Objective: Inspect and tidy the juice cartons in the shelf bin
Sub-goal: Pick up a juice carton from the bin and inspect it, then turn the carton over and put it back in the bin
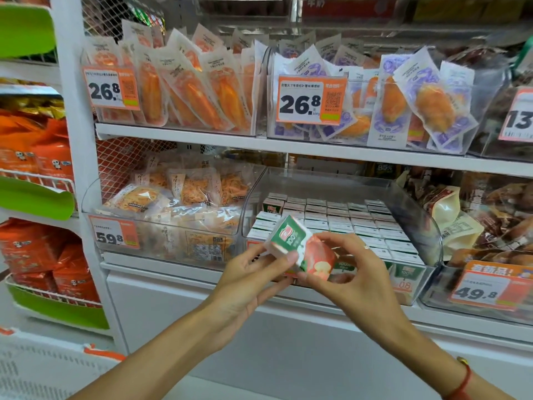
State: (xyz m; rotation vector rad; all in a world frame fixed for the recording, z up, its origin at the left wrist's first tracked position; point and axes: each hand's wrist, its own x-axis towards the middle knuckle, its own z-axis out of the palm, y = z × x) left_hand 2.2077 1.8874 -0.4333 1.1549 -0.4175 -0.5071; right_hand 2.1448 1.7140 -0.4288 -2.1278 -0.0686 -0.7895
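Both hands pinch one juice carton [300, 249], left hand [253, 277] and right hand [350, 265] at opposite ends. Its long axis tilts ten-to-four. The bin [432, 235] of packed cartons lies just beyond, toward twelve o'clock.

Two bare forearms enter from the lower edge, both unsleeved as far as the view reaches. The left hand [245, 281] carries no ornament that can be seen. The right hand [357, 272] bears a small pale ring [366, 247] on one finger; its form is too small to resolve. On the right wrist sits a thin red cord bracelet [463, 383], with a small yellowish bead or knot at its upper edge. Fingernails are short and unpainted.
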